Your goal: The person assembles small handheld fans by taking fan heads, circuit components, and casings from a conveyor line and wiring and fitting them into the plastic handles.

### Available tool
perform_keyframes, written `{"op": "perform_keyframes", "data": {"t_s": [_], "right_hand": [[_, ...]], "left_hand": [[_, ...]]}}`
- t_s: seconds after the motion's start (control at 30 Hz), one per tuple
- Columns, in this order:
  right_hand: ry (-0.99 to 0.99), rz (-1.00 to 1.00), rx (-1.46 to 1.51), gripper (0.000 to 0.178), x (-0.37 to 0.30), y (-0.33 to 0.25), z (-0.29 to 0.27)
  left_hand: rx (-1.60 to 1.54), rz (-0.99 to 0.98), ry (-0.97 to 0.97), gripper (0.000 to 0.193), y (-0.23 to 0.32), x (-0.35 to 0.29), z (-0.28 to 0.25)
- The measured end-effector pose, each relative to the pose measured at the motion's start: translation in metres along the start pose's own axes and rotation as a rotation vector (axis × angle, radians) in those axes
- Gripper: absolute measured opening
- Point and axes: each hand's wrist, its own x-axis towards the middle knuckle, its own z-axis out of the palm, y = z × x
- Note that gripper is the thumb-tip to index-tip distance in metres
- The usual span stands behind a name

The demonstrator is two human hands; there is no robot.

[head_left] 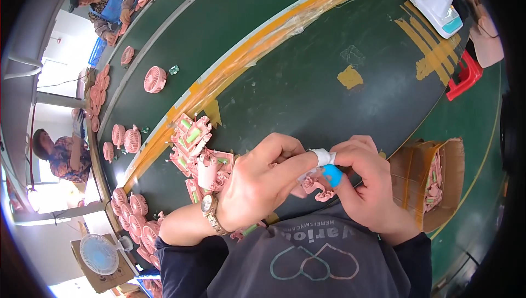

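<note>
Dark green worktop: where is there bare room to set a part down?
Widest: the dark green worktop between the orange-taped strip and yellow tape scrap, beyond the left hand and right hand. Another patch runs from that scrap toward the worktop's right edge. Crowded: left of the left hand, where pink parts are heaped.

Head-worn fisheye, close, facing down

Two people (113,6) are lining a green worktop (222,29) where pink fan heads (155,80) are lying: an assembly workshop.
</note>
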Motion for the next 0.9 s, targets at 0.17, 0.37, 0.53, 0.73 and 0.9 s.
{"op": "perform_keyframes", "data": {"t_s": [0.17,0.37,0.53,0.73,0.9], "right_hand": [[0.016,0.107,0.185,0.019,-0.002,0.011,0.001],[0.094,-0.031,0.15,0.017,0.001,0.009,-0.007],[0.224,-0.45,-0.443,0.018,0.011,0.014,-0.004],[0.181,-0.462,-0.523,0.021,0.014,0.006,-0.004],[0.126,-0.463,-0.404,0.022,0.018,0.013,0.001]], "left_hand": [[0.231,0.254,-0.032,0.031,-0.007,0.006,-0.004],[-0.237,-0.19,-0.058,0.031,-0.002,0.006,0.0],[-0.656,-0.437,-0.118,0.026,-0.003,0.005,0.002],[-0.438,-0.312,-0.097,0.022,-0.001,0.004,-0.002],[-0.313,-0.289,-0.119,0.012,-0.004,0.008,-0.009]]}}
